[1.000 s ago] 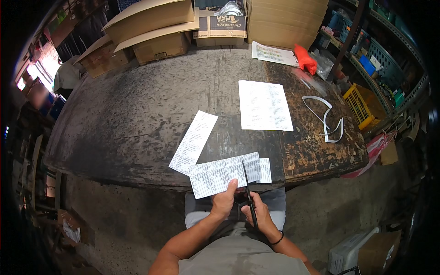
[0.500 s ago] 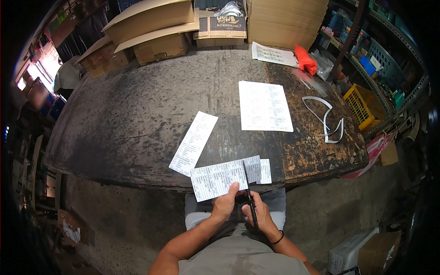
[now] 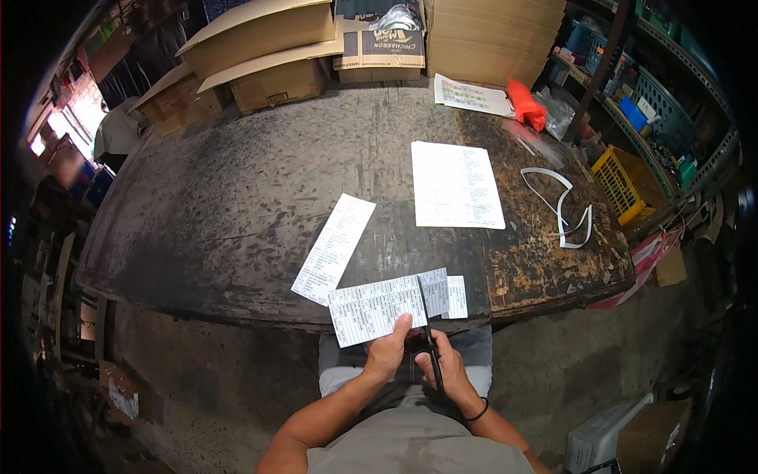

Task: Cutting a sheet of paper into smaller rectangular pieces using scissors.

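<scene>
Against scissors [image 3: 431, 341]; white, printed paper [image 3: 371, 305]

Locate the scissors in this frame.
In the head view, the scissors are at lower centre, in the right hand, a blade over the printed paper strip that the left hand holds.
</scene>
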`<state>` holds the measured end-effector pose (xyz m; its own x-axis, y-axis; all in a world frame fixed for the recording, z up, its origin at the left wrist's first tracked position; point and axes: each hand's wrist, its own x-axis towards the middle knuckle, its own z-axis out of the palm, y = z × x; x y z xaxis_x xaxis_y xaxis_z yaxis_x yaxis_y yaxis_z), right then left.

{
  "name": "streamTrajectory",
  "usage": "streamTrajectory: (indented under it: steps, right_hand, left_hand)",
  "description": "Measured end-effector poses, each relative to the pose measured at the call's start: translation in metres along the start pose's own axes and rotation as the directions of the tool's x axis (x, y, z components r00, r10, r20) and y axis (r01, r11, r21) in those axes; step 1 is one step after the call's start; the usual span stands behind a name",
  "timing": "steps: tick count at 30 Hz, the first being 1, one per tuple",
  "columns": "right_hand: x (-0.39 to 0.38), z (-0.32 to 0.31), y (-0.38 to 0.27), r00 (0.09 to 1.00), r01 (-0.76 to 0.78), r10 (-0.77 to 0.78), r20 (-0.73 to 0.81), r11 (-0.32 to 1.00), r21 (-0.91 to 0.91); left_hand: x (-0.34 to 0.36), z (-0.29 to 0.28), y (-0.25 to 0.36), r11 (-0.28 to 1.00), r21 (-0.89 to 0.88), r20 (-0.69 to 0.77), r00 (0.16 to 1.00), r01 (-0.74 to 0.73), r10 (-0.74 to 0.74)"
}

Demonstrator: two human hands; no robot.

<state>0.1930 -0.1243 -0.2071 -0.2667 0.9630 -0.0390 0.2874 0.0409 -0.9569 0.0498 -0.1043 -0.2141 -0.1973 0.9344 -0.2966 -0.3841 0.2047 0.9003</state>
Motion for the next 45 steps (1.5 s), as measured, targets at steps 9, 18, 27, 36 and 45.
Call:
streamTrajectory:
  steps: [9,18,27,36,45]
  right_hand:
    - [0.006,0.000,0.003,0.999,-0.037,0.038,0.019,0.999,-0.014]
    - [0.010,0.001,0.006,0.999,-0.017,0.016,-0.043,0.999,-0.035]
    - [0.011,-0.005,0.013,0.998,-0.065,0.064,-0.023,0.997,-0.030]
    - [0.013,-0.009,0.012,0.996,-0.076,0.050,0.077,0.921,0.382]
    - [0.037,-0.005,-0.015,0.987,-0.005,0.066,-0.144,0.921,0.388]
  left_hand:
    - [0.001,0.002,0.007,0.999,0.036,0.000,1.000,0.030,-0.031]
    - [0.012,0.000,-0.010,0.993,0.069,-0.046,0.994,-0.092,0.095]
    - [0.013,-0.001,-0.007,0.999,0.007,-0.032,0.999,0.036,-0.035]
    - [0.007,-0.019,-0.006,0.999,-0.029,-0.044,0.999,0.018,-0.019]
    - [-0.012,-0.004,-0.005,0.999,0.040,0.096,0.995,-0.014,0.010]
